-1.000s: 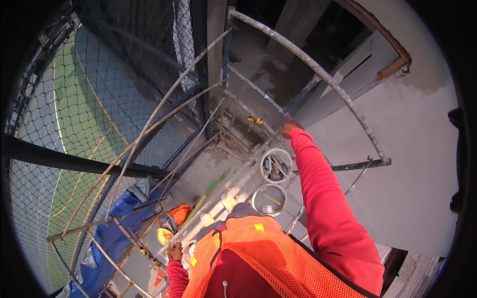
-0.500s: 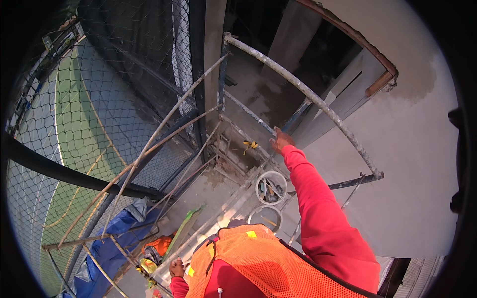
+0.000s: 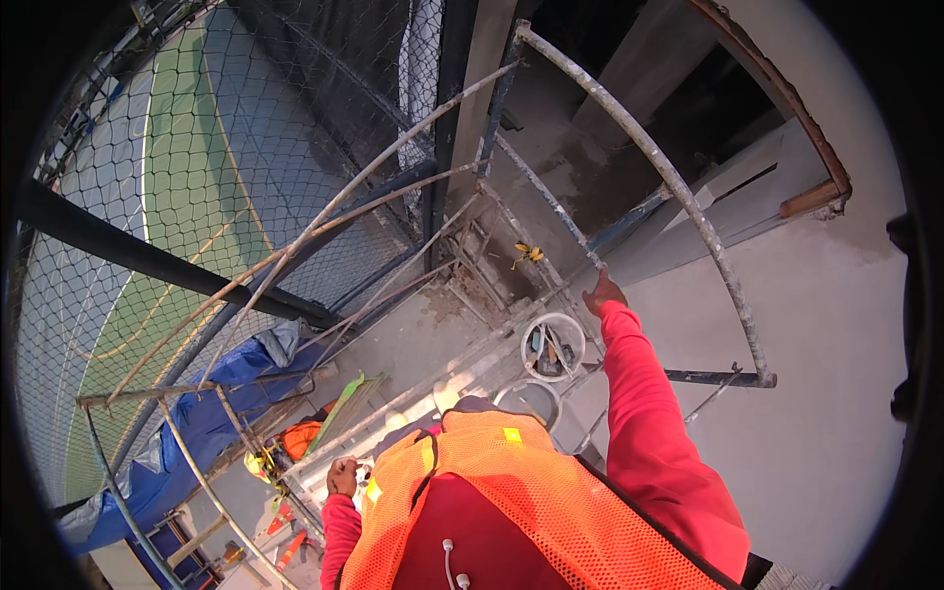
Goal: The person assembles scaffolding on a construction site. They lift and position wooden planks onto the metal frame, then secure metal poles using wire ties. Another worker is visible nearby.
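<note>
My right hand (image 3: 604, 293), in a red sleeve, is out ahead at the lower end of a paint-spattered scaffold bar (image 3: 551, 202). Its fingers look closed on the bar, one lying along it; part of the grip is hidden. Low on the left, my left hand (image 3: 342, 477) is curled up close to my orange mesh vest (image 3: 501, 462). Whatever it may hold is hidden. Between the hands, below the scaffold, stands a white bucket (image 3: 553, 346) with several tools in it. A second bucket (image 3: 531, 401) is partly covered by my body.
Rusty scaffold tubes (image 3: 315, 236) cross on the left, before a netted fence (image 3: 177, 177) and a sports court. A blue tarp (image 3: 221, 413) hangs there. A yellow tie (image 3: 529, 254) is knotted on the frame. A plastered wall (image 3: 787, 295) with a broken-edged opening rises on the right.
The view has shifted, so the scaffold and buckets sit farther right and higher. My right hand has moved back toward me along the scaffold. My left hand stays curled near my side.
</note>
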Demonstrator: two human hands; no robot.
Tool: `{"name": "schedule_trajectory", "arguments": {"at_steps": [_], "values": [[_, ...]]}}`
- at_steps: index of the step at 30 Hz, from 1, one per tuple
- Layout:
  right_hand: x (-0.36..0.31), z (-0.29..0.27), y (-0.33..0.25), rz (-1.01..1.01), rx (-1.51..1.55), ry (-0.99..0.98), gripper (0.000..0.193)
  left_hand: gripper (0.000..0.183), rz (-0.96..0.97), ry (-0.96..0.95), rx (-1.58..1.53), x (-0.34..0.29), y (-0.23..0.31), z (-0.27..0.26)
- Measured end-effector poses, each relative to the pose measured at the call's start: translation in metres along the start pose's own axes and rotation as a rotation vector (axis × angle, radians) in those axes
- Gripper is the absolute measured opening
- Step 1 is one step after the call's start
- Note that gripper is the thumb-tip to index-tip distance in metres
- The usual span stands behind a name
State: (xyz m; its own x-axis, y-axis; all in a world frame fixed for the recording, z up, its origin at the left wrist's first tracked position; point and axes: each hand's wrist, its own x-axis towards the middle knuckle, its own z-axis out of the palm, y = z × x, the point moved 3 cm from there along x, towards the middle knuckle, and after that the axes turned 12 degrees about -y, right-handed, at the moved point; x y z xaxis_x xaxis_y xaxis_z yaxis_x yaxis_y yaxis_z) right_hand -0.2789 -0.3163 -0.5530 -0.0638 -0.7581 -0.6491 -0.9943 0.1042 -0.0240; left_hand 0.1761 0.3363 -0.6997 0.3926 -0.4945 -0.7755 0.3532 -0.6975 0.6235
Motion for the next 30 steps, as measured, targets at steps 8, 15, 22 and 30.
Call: {"name": "schedule_trajectory", "arguments": {"at_steps": [8,15,22,30], "values": [[0.028,-0.06,-0.028,-0.252,0.055,0.205,0.085,0.031,0.052,0.074,0.04,-0.013,0.037,0.017],[0.008,0.081,-0.03,-0.194,-0.3,-0.324,0.115,0.027,-0.039,0.106,-0.05,-0.046,-0.022,0.038],[0.075,-0.067,0.001,-0.058,-0.088,0.121,0.1,0.03,-0.123,0.157,0.125,-0.058,-0.085,0.023],[0.027,0.099,-0.033,-0.47,-0.232,-0.236,0.074,0.042,0.037,0.199,0.101,-0.046,-0.041,0.049]]}}
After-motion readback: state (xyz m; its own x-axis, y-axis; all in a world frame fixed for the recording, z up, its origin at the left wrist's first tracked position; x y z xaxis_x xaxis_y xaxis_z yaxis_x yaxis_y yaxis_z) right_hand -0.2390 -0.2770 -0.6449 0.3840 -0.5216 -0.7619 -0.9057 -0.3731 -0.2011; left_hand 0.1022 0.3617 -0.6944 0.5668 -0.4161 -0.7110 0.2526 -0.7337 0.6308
